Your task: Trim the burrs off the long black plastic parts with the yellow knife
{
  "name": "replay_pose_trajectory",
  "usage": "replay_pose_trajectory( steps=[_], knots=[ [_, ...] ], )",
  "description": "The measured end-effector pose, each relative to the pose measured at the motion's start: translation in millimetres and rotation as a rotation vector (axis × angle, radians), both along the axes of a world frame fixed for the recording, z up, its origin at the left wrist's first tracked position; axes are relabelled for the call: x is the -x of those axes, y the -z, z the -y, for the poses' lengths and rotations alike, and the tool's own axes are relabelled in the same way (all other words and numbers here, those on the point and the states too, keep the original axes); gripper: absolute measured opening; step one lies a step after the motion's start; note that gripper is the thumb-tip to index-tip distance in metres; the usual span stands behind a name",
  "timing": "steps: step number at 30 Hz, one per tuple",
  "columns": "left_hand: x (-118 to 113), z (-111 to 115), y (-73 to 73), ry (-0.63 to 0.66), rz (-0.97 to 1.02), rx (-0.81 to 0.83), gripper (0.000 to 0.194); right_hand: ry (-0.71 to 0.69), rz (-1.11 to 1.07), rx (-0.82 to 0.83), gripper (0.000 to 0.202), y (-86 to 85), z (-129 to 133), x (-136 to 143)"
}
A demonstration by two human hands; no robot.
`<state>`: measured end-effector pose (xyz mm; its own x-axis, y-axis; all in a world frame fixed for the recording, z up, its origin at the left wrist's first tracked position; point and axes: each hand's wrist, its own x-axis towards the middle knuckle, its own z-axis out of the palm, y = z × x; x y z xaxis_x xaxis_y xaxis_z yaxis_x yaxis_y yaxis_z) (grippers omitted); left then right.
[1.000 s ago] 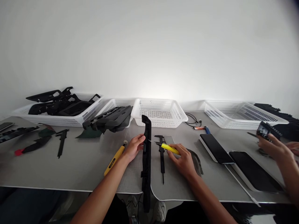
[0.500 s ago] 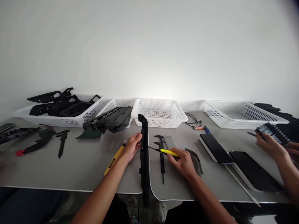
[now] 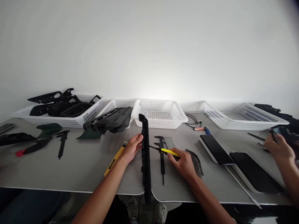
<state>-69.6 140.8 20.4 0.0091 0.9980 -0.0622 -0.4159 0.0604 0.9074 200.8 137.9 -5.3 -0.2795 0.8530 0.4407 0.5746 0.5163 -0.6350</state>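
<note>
My left hand (image 3: 133,146) grips a long black plastic trim piece (image 3: 145,155), fingers closed at its left edge. The piece runs lengthwise away from me, its near end over the table's front edge. In my right hand (image 3: 183,163) is a slim yellow-and-black craft knife (image 3: 169,151). Its thin dark tip points left at the trim piece's right side; whether it touches cannot be told. Beneath the knife lies a black caliper (image 3: 161,158), beside a grey metal plate (image 3: 169,142) and a dark cloth scrap (image 3: 195,161). A yellow-handled tool (image 3: 114,161) lies next to my left forearm.
White baskets (image 3: 158,123) line the wall; the left ones hold black plastic parts (image 3: 114,119). Another caliper (image 3: 62,144) and green cloth (image 3: 88,134) lie left. Two black-topped devices (image 3: 217,149) lie right, near a co-worker's hand (image 3: 280,147) holding a dark part.
The trim piece has shifted slightly right and tilted a little, with both my hands nearly still. At the right, the co-worker's hand and dark part moved right. A dark strip at far left moved left.
</note>
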Motion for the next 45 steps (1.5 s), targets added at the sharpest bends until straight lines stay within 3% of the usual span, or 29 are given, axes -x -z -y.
replay_pose_trajectory(
  steps=[8, 28, 45],
  knots=[
    [-3.4, 4.8, -2.0, 0.121, 0.014, 0.045, 0.061, 0.088, -0.031, -0.02, 0.034, -3.5, -2.2, 1.4],
    [-2.5, 3.0, 1.4, 0.076, 0.014, 0.042, 0.054, 0.083, -0.051, -0.106, 0.02, -6.0, -3.3, -0.1],
    [-4.0, 4.3, 0.2, 0.079, -0.008, 0.045, 0.052, 0.05, -0.041, -0.059, 0.022, -4.2, -2.2, -1.3]
  ],
)
